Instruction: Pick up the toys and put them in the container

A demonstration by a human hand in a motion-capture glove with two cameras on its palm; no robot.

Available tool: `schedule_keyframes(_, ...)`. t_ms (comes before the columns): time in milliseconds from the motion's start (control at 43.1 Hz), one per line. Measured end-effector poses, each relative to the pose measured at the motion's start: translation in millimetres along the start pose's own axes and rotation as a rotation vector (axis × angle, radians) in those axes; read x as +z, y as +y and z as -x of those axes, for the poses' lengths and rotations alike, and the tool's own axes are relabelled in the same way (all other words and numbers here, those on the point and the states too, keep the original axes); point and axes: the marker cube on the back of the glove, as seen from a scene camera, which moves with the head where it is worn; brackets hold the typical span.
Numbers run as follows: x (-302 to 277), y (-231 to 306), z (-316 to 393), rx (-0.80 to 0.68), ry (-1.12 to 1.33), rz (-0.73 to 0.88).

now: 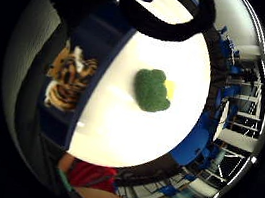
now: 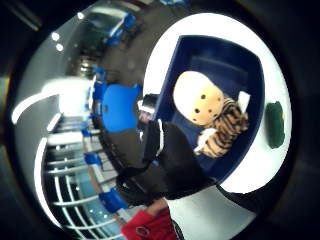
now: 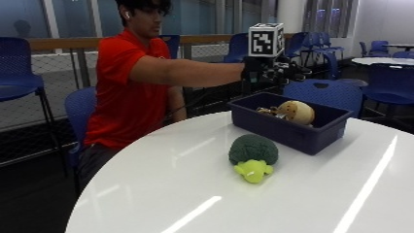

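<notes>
A green broccoli plush [image 3: 253, 150] with a yellow-green stem lies on the round white table [image 3: 194, 194], in front of the dark blue container [image 3: 284, 128]. Inside the container are a tan round plush with dark dots [image 3: 296, 111] and a striped tiger plush [image 3: 268, 111]. My gloved right hand [image 3: 275, 73] hovers above the container's far end with relaxed fingers and nothing in it. The thumb side palm view looks down on the tan plush [image 2: 197, 102] and tiger [image 2: 227, 130] in the container [image 2: 220, 55], with the broccoli [image 2: 275, 124] beyond. The other palm view shows the broccoli [image 1: 151, 89] and tiger [image 1: 69, 81].
A blue chair [image 3: 323, 92] stands just behind the container, and more blue chairs [image 3: 19, 63] line the railing behind the person. The person in a red shirt [image 3: 119, 97] sits at the table's far left edge. White tabletop spreads around the broccoli.
</notes>
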Motion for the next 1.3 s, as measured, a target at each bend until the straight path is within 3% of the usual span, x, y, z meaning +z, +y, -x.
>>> schedule_keyframes(162,9,7,-61,0.189,-0.073,-0.021)
schedule_keyframes(395,41,24,-126,0.295,-0.083,0.04)
schedule_keyframes(905,126,36,-183,0.394,-0.083,0.182)
schedule_keyframes(1300,156,20,-191,0.449,-0.038,0.274)
